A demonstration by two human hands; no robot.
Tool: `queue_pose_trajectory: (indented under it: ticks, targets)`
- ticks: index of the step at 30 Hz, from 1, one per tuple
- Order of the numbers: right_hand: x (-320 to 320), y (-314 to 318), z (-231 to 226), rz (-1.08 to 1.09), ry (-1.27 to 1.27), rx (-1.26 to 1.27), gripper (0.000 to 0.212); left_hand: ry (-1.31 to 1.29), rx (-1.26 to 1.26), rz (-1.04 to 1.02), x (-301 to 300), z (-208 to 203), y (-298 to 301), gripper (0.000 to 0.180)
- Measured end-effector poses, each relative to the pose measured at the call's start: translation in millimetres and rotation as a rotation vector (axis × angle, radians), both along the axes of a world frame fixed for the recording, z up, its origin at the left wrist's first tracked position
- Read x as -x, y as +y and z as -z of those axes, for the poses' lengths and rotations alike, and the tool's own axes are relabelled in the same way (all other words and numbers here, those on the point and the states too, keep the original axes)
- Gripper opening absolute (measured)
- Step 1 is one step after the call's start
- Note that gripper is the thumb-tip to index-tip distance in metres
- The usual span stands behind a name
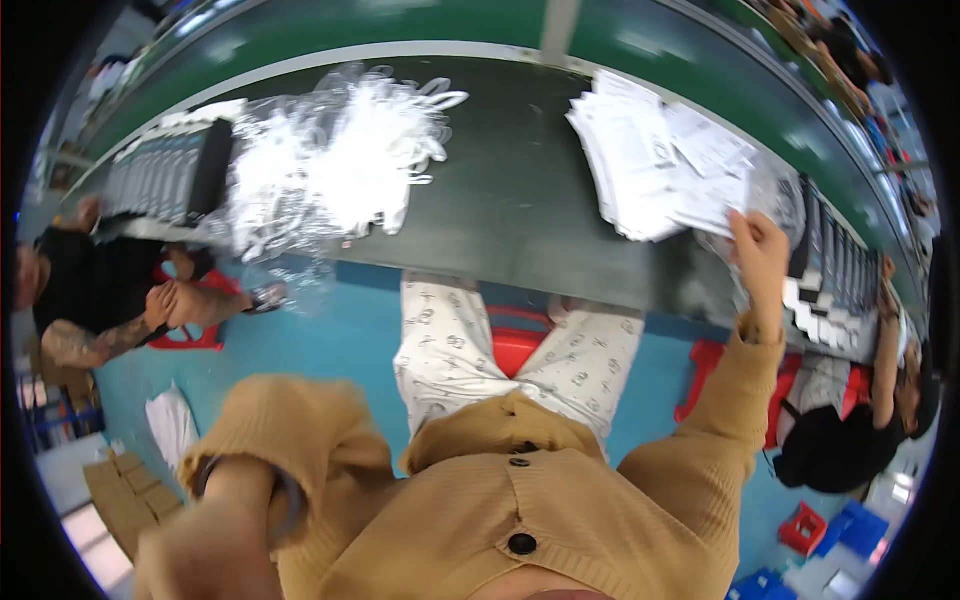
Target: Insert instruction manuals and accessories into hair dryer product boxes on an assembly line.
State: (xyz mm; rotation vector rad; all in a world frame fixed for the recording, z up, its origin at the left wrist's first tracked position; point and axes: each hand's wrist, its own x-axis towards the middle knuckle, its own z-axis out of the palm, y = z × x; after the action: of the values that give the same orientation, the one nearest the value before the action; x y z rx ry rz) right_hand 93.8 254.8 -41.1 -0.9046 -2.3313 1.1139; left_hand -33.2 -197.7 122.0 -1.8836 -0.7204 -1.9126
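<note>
My right hand (762, 255) reaches out to the right side of the table. Its thumb and fingertips are closed on the near corner of a white printed paper sheet (705, 205). That sheet belongs to a loose, fanned stack of printed leaflets (630, 160). Drawn back at the lower left, my left hand (205, 555) is smeared by motion, so its fingers do not show clearly. A big heap of white looped cables (370, 150), some in clear plastic bags, lies on the left part of the table.
The dark table (500, 170) has rows of upright boxes (165, 170) at left and more boxes (835, 265) at right. A person (110, 280) sits at the left, another (850, 430) at the right. Under me is a red stool (515, 350).
</note>
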Motion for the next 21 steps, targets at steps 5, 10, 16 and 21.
queue_pose_trajectory:
  ticks: [5, 10, 16, 21]
  targets:
    - [-19.4, 11.5, -25.1, 0.128, 0.187, 0.042, 0.023, -0.658, -0.068, 0.109, 15.9, 64.2, -22.4, 0.05]
    - [-42.2, -10.3, -68.1, 0.269, 0.314, -0.243, 0.029, -1.29, 0.445, 0.286, 17.7, 175.2, 44.3, 0.046]
    - [-11.9, -120.3, -53.6, -0.027, 0.59, 0.222, 0.021, -1.353, 0.607, 0.996, -20.2, 203.3, 131.4, 0.105]
    - [-6.4, -164.9, -17.5, -0.271, 0.187, 0.633, 0.027, -1.444, 0.455, 0.921, -21.6, 201.2, 159.5, 0.11]
